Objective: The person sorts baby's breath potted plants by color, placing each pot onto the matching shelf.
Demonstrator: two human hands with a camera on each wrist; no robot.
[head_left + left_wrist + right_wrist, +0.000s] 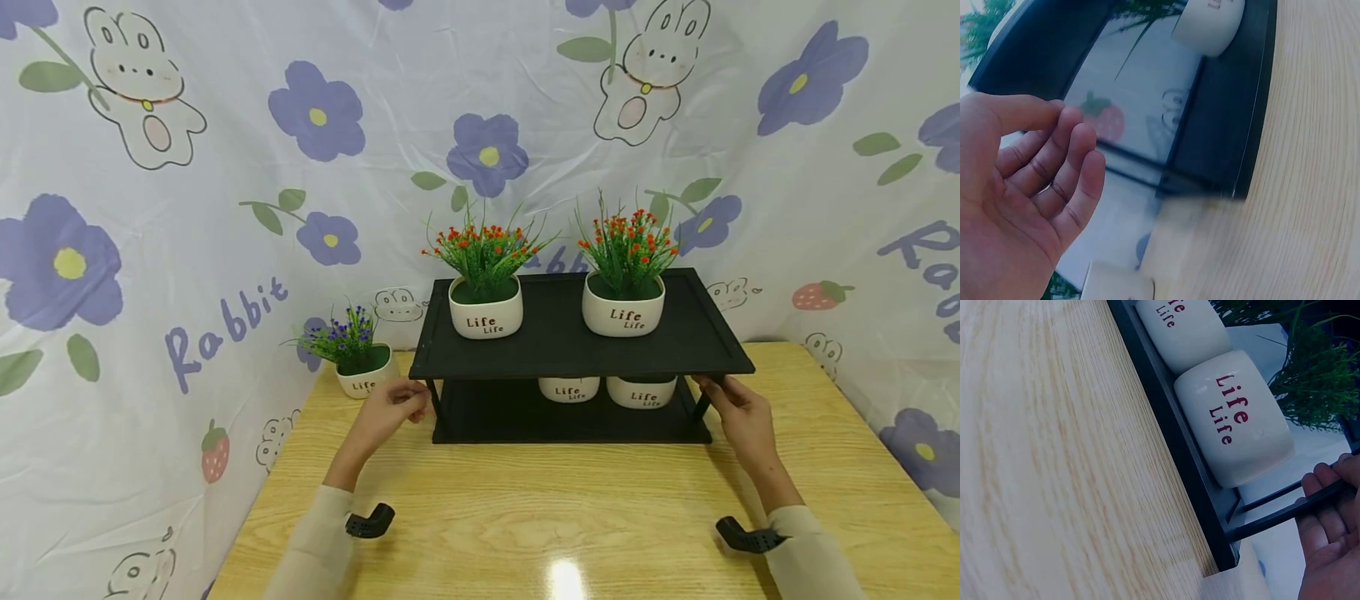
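A black two-tier shelf (555, 350) stands on the table, its tiers joined by thin posts. Two white planters (486, 318) (624, 315) with red-flowered plants sit on the top tier. On the lower tier are two more white planters (568, 389) (1235, 419), their plants hidden by the top board in the head view. My left hand (393, 404) is beside the left front post, fingers loosely bent, with nothing seen between them in the left wrist view. At the right end, my right hand (742, 417) curls its fingers round the front post (1272, 522) just under the top board.
A white planter with purple flowers (365, 379) stands on the wooden table (525, 517) left of the shelf, behind my left hand. A patterned cloth (405, 83) hangs behind the table. Black wrist devices (371, 522) (750, 537) are at both sleeves.
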